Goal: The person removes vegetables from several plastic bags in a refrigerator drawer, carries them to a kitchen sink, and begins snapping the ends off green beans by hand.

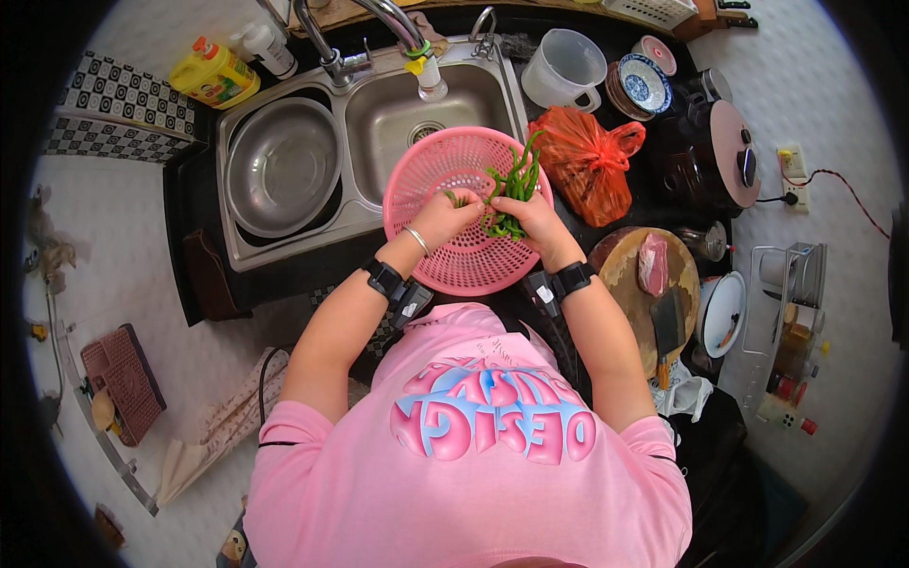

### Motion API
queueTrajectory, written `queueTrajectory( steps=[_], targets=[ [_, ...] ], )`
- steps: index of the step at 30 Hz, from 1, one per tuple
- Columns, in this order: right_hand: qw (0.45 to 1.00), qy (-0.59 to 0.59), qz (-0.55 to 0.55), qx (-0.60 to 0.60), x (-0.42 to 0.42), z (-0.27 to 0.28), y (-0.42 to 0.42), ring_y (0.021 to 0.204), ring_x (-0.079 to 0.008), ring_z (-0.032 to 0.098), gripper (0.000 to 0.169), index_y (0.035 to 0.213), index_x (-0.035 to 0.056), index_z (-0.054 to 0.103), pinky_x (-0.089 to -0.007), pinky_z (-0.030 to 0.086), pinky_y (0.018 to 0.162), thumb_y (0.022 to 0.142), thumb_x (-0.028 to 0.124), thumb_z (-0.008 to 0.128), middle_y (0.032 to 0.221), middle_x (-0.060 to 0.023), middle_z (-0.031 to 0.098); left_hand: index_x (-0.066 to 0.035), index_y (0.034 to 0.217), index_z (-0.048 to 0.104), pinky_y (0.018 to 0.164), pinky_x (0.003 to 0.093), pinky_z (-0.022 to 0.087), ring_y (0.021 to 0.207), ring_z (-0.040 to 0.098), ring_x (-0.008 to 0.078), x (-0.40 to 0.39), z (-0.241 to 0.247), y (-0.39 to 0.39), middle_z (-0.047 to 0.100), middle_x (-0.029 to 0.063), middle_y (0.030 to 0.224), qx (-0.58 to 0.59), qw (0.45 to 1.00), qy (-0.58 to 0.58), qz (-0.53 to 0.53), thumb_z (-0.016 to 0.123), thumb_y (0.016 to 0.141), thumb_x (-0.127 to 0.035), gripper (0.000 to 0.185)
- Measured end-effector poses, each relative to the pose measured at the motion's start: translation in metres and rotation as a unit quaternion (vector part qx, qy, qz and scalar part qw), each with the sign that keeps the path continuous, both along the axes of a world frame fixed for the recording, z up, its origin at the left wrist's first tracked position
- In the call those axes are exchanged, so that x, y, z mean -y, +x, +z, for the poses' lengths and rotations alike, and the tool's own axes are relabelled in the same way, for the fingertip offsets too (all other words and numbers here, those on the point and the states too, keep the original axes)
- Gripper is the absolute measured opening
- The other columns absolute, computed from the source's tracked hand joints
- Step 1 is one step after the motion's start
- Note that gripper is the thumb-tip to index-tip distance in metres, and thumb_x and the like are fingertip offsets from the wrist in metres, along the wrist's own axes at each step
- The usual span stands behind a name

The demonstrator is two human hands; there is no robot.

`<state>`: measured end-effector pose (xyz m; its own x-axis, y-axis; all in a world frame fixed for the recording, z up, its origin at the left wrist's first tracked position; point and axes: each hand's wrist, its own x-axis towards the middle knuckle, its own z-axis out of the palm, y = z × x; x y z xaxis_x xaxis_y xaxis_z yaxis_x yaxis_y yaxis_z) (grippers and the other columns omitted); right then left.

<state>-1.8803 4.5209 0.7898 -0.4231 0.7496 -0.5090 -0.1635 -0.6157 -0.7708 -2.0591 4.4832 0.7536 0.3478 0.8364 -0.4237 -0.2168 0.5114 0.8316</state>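
Observation:
My right hand (540, 226) holds a bunch of long, thin green chili peppers (522, 181) over the right side of a pink plastic colander (444, 160). Some peppers stick up past the rim and others hang below my fingers. My left hand (449, 219), with a silver bangle at the wrist, is pinched close beside the right one. Small green pieces (456, 201) show in its curled fingers; whether they are stems or pepper ends cannot be told. The colander rests at the front edge of the sink (454, 92), partly over its right basin.
A steel bowl (284, 167) sits in the left basin, under the faucet's (341, 64) side. To the right are a red plastic bag (586, 163), a plastic jug (564, 67) and a round chopping board (611, 259) bearing raw meat (653, 264) and a cleaver (667, 326).

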Motion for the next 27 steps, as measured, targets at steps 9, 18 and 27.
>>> queueTrajectory(
  steps=[9, 18, 27],
  targets=[
    [0.983, 0.176, 0.019, 0.052, 0.066, 0.038, 0.018, 0.082, -0.0098, 0.059, 0.03, 0.111, -0.0012, 0.058, -0.0242, 0.049, 0.072, 0.082, 0.003, 0.064, 0.093, -0.0022, 0.063, -0.005, 0.088, 0.061, 0.048, 0.0208, 0.033, 0.056, 0.042, 0.0044, 0.063, 0.025, 0.032, 0.049, -0.0044, 0.064, -0.024, 0.995, -0.032, 0.092, 0.056, 0.092, -0.021, 0.018],
    [0.982, 0.19, 0.011, -0.002, 0.164, 0.049, 0.094, 0.079, -0.0102, 0.058, 0.021, 0.103, -0.0006, 0.057, -0.0246, 0.048, 0.069, 0.083, 0.002, 0.063, 0.089, -0.0012, 0.06, -0.006, 0.093, 0.057, 0.044, 0.0199, 0.029, 0.05, 0.04, 0.0072, 0.204, 0.076, 0.096, 0.051, 0.0, 0.07, 0.125, 0.986, -0.085, 0.073, 0.048, 0.091, -0.015, 0.013],
    [0.938, 0.256, 0.229, 0.049, 0.357, 0.071, 0.11, 0.077, -0.0085, 0.056, 0.018, 0.097, 0.0012, 0.058, -0.0254, 0.048, 0.067, 0.081, 0.003, 0.066, 0.088, -0.0017, 0.061, -0.004, 0.09, 0.058, 0.044, 0.0196, 0.031, 0.051, 0.042, 0.0064, 0.435, 0.086, 0.145, 0.053, 0.0006, 0.071, 0.18, 0.958, -0.138, 0.174, 0.057, 0.089, -0.02, 0.016]
  ],
)
